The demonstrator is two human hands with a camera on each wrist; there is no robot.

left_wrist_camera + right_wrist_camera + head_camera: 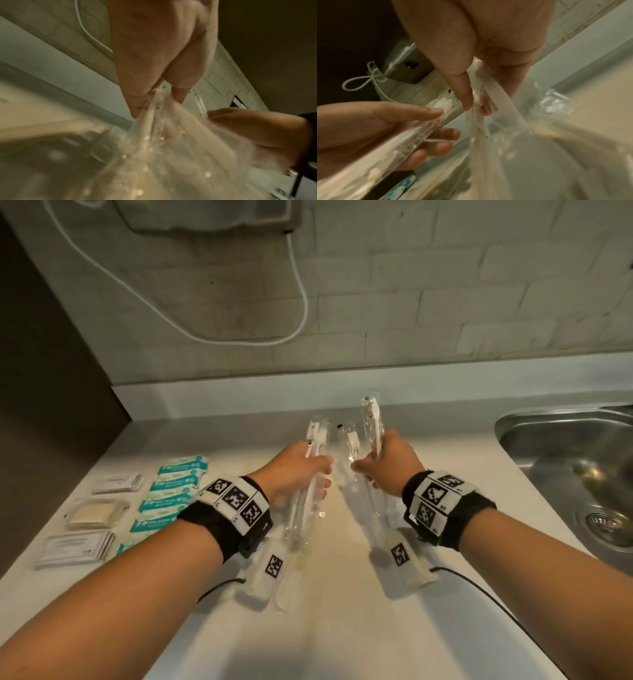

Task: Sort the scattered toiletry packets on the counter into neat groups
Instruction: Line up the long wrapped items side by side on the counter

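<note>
Over the middle of the white counter (342, 611) both hands hold clear-wrapped toothbrush packets. My left hand (301, 470) grips a long packet (305, 508) that runs from its raised brush end down past the wrist; the wrist view shows the wrap (154, 121) squeezed between thumb and fingers. My right hand (387, 463) grips two packets: one (371, 419) stands tall, the other (351, 440) leans left. Their wraps (479, 108) are pinched between thumb and fingers. At the left lie teal packets (171, 494) in a column, white sachet stacks (118, 483) (77, 547) and a wrapped soap (94, 513).
A steel sink (575, 467) is sunk into the counter at the right. A tiled wall (445, 285) rises behind, with a white cable (301, 313) looping down it. A dark panel (41, 371) closes the left side.
</note>
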